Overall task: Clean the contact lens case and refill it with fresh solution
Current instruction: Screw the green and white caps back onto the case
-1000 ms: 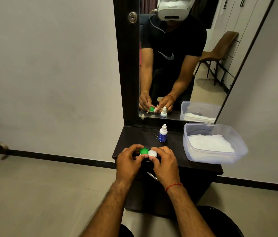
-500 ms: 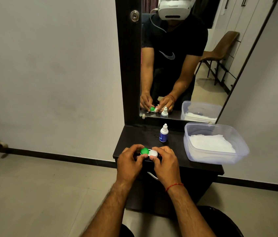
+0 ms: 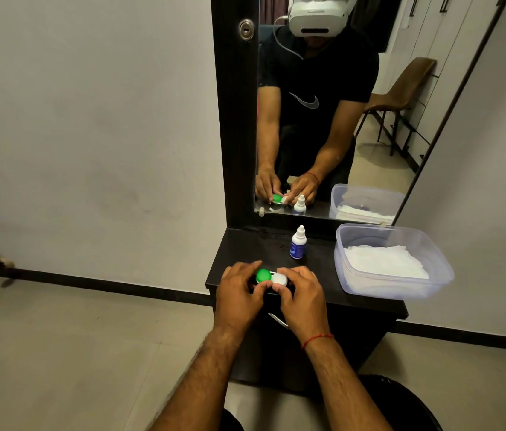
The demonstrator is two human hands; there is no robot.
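Left hand (image 3: pixel 239 295) pinches the lens case (image 3: pixel 272 277) green cap (image 3: pixel 263 275); right hand (image 3: pixel 303 298) pinches its white cap (image 3: pixel 279 279), near the solution bottle (image 3: pixel 298 243).

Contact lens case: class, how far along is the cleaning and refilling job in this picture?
Barely started. Nothing looks done: the green cap and white cap both sit on the contact lens case. In hand: the left hand and right hand grip it at the dark shelf. Left: opening, cleaning, then refilling from the solution bottle, standing capped behind.
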